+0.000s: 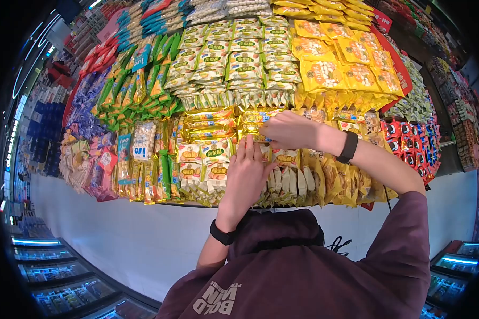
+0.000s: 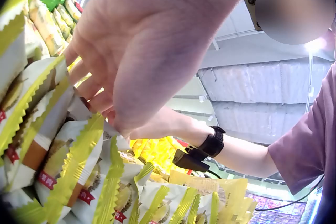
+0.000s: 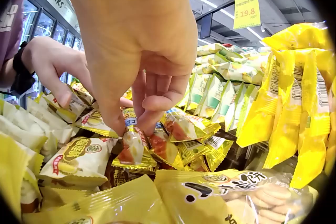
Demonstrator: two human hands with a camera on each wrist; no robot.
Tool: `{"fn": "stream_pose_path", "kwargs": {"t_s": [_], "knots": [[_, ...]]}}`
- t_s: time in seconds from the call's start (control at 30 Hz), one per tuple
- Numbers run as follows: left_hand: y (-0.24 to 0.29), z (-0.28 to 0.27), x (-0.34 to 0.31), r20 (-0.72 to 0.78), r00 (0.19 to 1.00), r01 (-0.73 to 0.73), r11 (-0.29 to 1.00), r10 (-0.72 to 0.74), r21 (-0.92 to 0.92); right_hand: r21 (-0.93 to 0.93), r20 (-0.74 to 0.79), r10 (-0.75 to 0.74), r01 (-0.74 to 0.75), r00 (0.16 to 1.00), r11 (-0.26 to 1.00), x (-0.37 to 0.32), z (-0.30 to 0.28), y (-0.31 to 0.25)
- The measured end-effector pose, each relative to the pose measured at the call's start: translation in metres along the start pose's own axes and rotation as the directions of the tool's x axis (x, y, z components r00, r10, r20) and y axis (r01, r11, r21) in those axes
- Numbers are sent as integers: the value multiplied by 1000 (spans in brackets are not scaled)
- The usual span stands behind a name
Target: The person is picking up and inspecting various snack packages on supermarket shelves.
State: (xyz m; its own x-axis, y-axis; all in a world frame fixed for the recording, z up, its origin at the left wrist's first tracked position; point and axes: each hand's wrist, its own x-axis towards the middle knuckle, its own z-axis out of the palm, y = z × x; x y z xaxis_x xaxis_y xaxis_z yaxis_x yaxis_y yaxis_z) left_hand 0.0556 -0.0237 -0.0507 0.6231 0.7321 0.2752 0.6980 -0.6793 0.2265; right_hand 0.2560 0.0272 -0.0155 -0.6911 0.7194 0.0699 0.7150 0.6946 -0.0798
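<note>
In the head view, my left hand [image 1: 246, 173] lies over white-and-green snack packets [image 1: 215, 154], its fingers extended to the edge of a stack of gold packets [image 1: 253, 118]. The left wrist view shows its palm [image 2: 152, 45] above white packets with yellow-green edges [image 2: 73, 166]. My right hand [image 1: 298, 133] reaches in from the right, close to the left fingertips. Seen in the right wrist view, the right hand [image 3: 144, 45] pinches a small gold-and-red packet [image 3: 132, 148] between thumb and fingers, among similar packets. Its other fingers are curled.
Yellow bags [image 1: 324, 74] are stacked at the back right, green-and-white packets [image 1: 245, 64] at the back middle. Green packets [image 1: 112, 90] and purple ones [image 1: 88, 98] lie left, red-and-blue ones [image 1: 410, 143] right. A price sign [image 3: 247, 11] hangs above. Clear-fronted cookie bags [image 3: 257, 200] lie nearby.
</note>
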Motion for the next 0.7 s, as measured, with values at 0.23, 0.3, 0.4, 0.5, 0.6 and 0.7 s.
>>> {"fn": "stream_pose_path", "kwargs": {"t_s": [0.23, 0.3, 0.4, 0.5, 0.6, 0.7], "knots": [[1, 3, 1, 26, 1000, 16, 1000, -17, 24, 120, 31, -11, 8, 999, 993, 0, 3, 11], [1, 4, -1, 21, 1000, 10, 1000, -10, 30, 186, 102, 34, -53, 994, 981, 0, -8, 9], [3, 1, -3, 9, 1000, 3, 999, -3, 32, 201, 61, 107, -117, 992, 973, 0, -27, -1], [9, -6, -6, -27, 1000, 3, 1000, -2, 9, 178, 0, 78, -76, 997, 981, 0, -34, -3], [10, -14, -11, -120, 992, 19, 998, -25, -55, 175, -28, 79, -73, 997, 982, -3, -47, -10], [-6, -28, -22, -238, 961, 112, 986, -138, -120, 201, -74, 97, -80, 993, 976, -14, -57, -15]]}}
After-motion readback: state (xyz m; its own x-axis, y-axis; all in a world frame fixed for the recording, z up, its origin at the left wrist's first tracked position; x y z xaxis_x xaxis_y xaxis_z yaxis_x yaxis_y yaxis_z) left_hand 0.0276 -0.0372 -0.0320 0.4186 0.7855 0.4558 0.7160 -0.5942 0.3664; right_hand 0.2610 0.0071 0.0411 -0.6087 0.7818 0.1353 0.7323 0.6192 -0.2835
